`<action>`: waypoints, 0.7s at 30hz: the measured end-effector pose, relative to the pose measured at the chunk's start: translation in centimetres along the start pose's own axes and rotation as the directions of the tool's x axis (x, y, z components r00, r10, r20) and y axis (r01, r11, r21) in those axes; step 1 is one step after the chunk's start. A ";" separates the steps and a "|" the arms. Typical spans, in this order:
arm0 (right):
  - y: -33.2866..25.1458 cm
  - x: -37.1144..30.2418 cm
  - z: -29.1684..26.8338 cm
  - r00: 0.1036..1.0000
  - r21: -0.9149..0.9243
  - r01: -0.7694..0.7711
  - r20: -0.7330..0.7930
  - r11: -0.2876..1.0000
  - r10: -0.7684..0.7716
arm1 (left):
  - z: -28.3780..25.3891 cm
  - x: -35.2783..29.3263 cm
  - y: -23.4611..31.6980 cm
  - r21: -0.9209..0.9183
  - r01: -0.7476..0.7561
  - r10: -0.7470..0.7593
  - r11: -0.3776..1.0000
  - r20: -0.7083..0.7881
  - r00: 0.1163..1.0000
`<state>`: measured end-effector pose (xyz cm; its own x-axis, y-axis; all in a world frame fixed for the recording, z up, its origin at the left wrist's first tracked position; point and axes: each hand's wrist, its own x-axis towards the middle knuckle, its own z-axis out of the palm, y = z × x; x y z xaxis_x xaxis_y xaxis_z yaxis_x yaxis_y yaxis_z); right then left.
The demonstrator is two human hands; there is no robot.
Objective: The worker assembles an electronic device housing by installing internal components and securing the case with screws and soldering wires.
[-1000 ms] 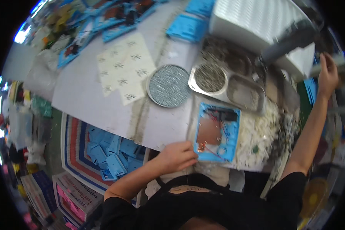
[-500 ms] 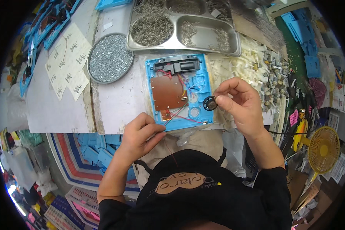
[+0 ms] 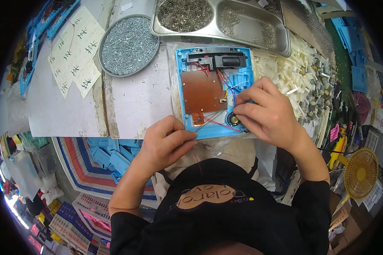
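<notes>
A blue plastic casing (image 3: 212,132) lies open on the table before me. Inside it are a brown circuit board (image 3: 202,91), a black module (image 3: 230,62) along the far edge, and thin coloured wires. At the casing's near right corner sits a small round black speaker (image 3: 232,119), its back facing up. Thumb and fingers of my right hand (image 3: 270,114) pinch its upper edge. My left hand (image 3: 168,142), closed at the near left corner, pinches thin wires that run out of the casing; a red strand hangs below toward my lap. The exact grip is partly hidden by my fingers.
Beyond the casing stand a round tray of small screws (image 3: 130,47) and a metal compartment tray (image 3: 281,41) with small metal parts. White plastic pieces (image 3: 281,68) are heaped at the right. A marked paper sheet (image 3: 74,55) lies left. Blue casings (image 3: 119,155) fill a striped bag below.
My right hand has brought the speaker leftward from beside the casing down into its near right corner. My left hand keeps its pinch on the wires. The whole view has shifted slightly.
</notes>
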<state>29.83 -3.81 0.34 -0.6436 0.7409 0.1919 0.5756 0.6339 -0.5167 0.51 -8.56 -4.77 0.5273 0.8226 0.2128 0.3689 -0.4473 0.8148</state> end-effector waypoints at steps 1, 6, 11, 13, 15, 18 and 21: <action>0.1 -0.1 0.0 1.000 -0.009 0.025 0.002 1.000 -0.025 | 0.0 0.0 0.0 -0.002 0.000 0.000 1.000 -0.001 1.000; -0.5 -0.4 0.3 1.000 0.021 -0.006 -0.004 1.000 0.006 | 0.0 0.1 0.0 0.005 0.005 -0.005 1.000 -0.004 1.000; -0.3 -1.0 -0.6 0.997 0.058 0.019 -0.079 0.998 -0.015 | -0.3 0.3 0.2 0.023 -0.004 0.004 1.000 0.012 1.000; -0.3 -1.9 -2.0 0.995 0.037 -0.005 -0.101 0.999 0.008 | -0.4 0.7 0.2 0.033 -0.008 0.008 0.999 0.014 1.000; 0.6 -3.7 -4.0 0.983 -0.045 -0.100 -0.157 0.994 0.091 | -0.1 0.4 0.1 0.025 0.003 -0.003 1.000 0.011 1.000; -0.7 -7.3 -5.3 0.896 0.044 -0.425 -0.119 0.904 0.427 | 0.2 -0.2 0.1 0.006 0.021 -0.021 1.000 0.000 1.000; -2.6 -9.3 -4.6 0.814 0.101 -0.580 0.077 0.808 0.575 | 0.0 0.1 0.1 0.018 0.007 -0.007 1.000 0.007 1.000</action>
<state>36.57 -11.33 3.75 -0.2317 0.9509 -0.2050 0.7876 0.0597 -0.6133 0.65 -8.54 -4.66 0.5302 0.8231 0.2035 0.3863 -0.4482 0.8061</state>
